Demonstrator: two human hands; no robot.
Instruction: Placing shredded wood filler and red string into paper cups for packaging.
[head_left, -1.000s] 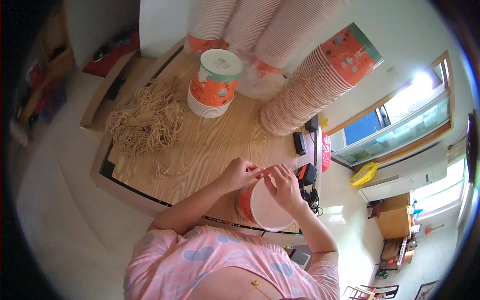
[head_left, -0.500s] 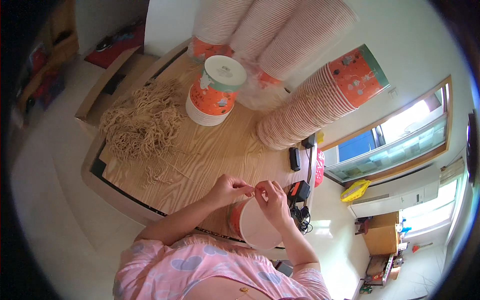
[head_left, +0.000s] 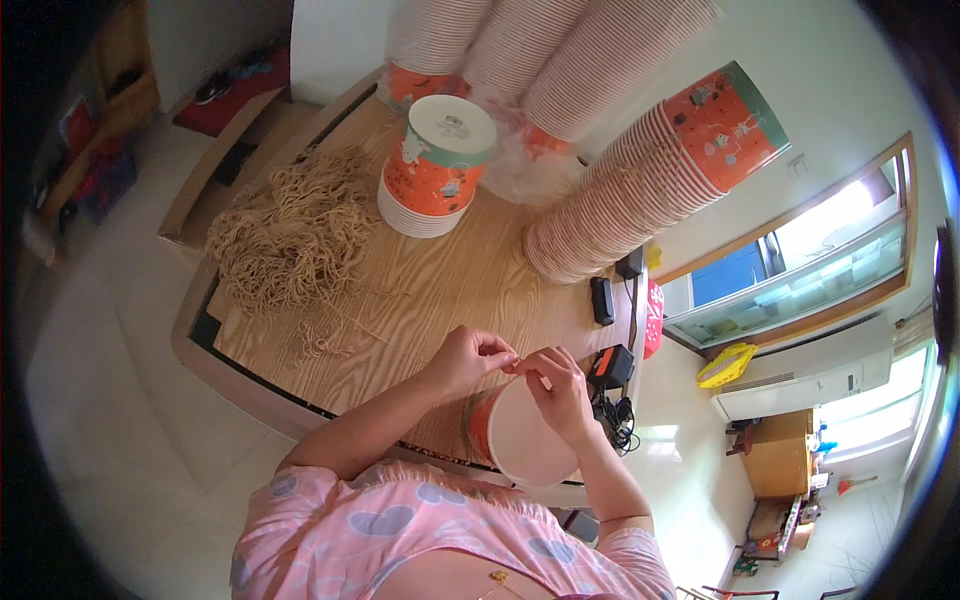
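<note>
My left hand and my right hand meet fingertip to fingertip, both pinched, over the table's near edge. Whatever lies between the fingertips is too small to make out. Just below my right hand, a paper bucket with a white inside and an orange outside lies tipped, its mouth toward me. Part of its rim is hidden by that hand. Beyond my left hand, a tangled heap of tan string covers the table's left part, with loose strands trailing toward me.
A short stack of upturned orange buckets stands mid-table. Behind it are plastic-wrapped bucket stacks, and a tall nested stack leans to the right. A black device, an orange-black box and cables line the wood-grain table's right edge.
The whole view has shifted slightly. Both hands stay pinched together above the bucket, with the right fingers bent a little differently.
</note>
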